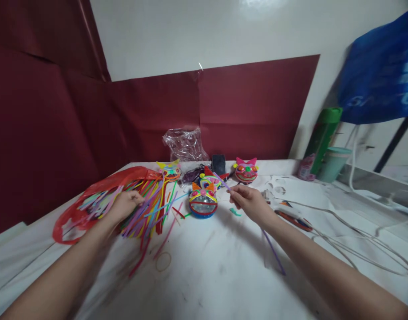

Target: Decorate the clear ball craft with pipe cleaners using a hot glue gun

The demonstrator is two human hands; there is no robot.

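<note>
The right hand [245, 198], palm down with its forearm reaching in from the near right corner, pinches a slim, straight purple fuzzy strip [221, 181] above the table's [207, 275] middle, while the left hand [128, 202] curls its fingers over a multicoloured fuzzy-strip bundle [153, 202] towards the left edge, its hold unclear. Between them sits a round, big-mouthed, orange-eared animal head [203, 205]; behind, near the far edge, crowd a red-eared head [208, 180] and black phone [219, 163], with white cable [340, 218] looping at right.
</note>
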